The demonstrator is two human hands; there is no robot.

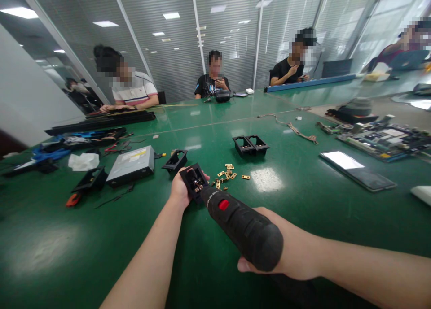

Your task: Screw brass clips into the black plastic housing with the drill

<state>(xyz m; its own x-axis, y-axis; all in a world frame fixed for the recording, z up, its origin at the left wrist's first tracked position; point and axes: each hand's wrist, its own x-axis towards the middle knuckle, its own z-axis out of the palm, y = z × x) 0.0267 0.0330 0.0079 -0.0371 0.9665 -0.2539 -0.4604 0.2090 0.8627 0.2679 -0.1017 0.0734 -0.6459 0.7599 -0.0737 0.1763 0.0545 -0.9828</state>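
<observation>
two hands at work over the green table. left hand curled around a small black socket housing, held just above the table surface. right hand wrapped tight on the grip of a black electric screwdriver, tip inside the housing. loose brass contacts lie just beyond; a twin black housing sits farther back.

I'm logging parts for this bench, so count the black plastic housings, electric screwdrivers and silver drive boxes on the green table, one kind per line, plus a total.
Black plastic housings: 5 (one in the left hand, one, a joined pair, one)
Electric screwdriver, in the right hand: 1
Silver drive box: 1
Total: 7
</observation>
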